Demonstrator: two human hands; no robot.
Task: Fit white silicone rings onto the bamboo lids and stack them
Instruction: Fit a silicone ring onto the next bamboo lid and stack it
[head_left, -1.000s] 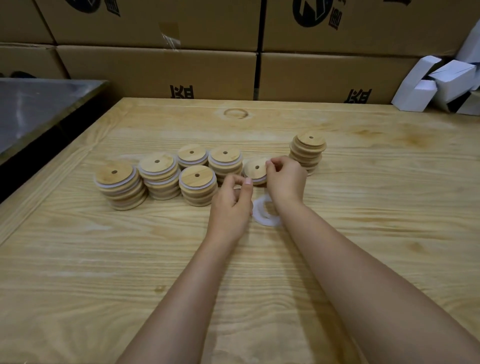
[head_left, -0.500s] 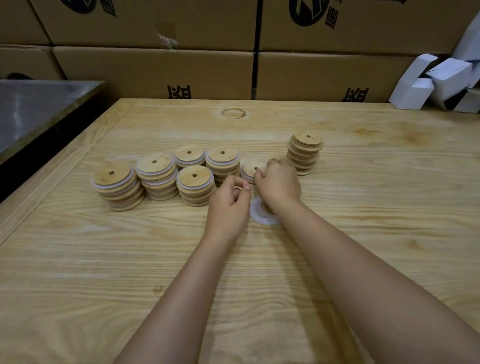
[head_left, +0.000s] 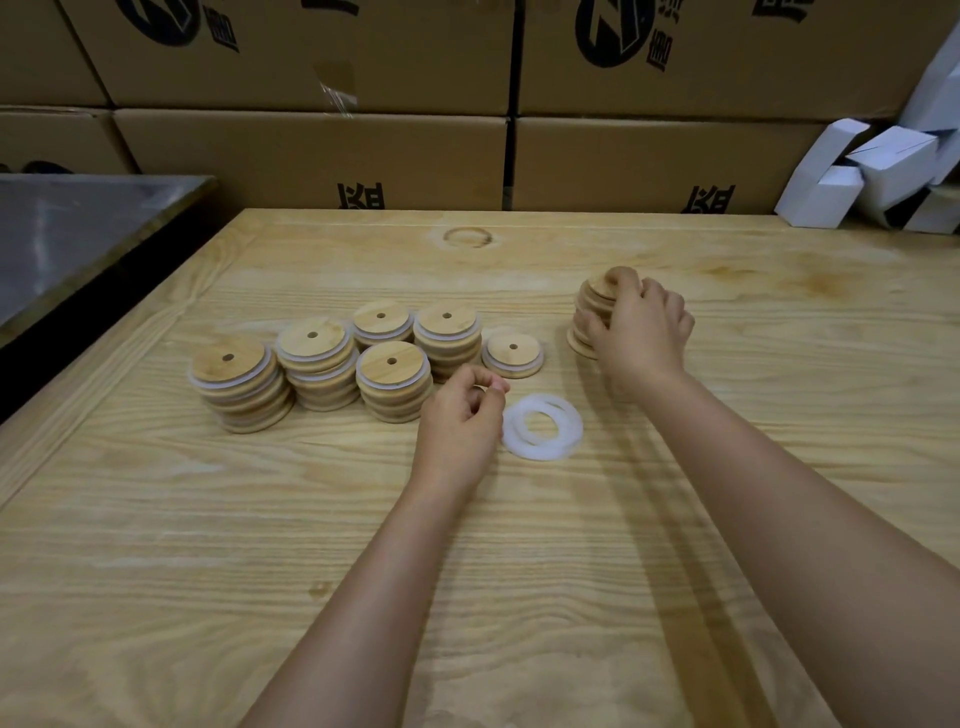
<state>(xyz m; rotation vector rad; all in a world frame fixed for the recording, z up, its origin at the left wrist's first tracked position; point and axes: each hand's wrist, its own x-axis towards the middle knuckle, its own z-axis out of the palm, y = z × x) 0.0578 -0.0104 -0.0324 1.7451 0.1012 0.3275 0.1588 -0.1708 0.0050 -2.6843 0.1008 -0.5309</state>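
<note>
Plainly the wooden table (head_left: 519, 571) is laid out as a small production line. The right hand (head_left: 640, 332) reaches toward the far right of the table and curls its fingers over the stack of bare bamboo lids (head_left: 589, 312), thumb on the near side and fingertips over the top lid. I judge that it is taking the next lid to be fitted.

The white silicone rings (head_left: 543, 427) lie in a loose flat pile near the middle of the table, between the two forearms, so either hand can reach them. The left hand (head_left: 461, 415) sits just beside that pile with its fingers curled in and thumb against the fingertips; I cannot tell whether it pinches anything.

Finished work is kept apart, toward the left edge. The five ringed stacks (head_left: 392, 364) stand close together, white rims showing between the lids, each top lid with a small centre hole. A low ringed stack (head_left: 513, 353) stands just right of them, probably the one being built.

Beyond the far edge, the cardboard cartons (head_left: 311, 156) carry black printing: part of a round logo and Chinese characters. The lower ones seem upside down and cropped, so I cannot read them. White folded boxes (head_left: 831, 192) lie past the far right corner, unmarked as far as shows.
</note>
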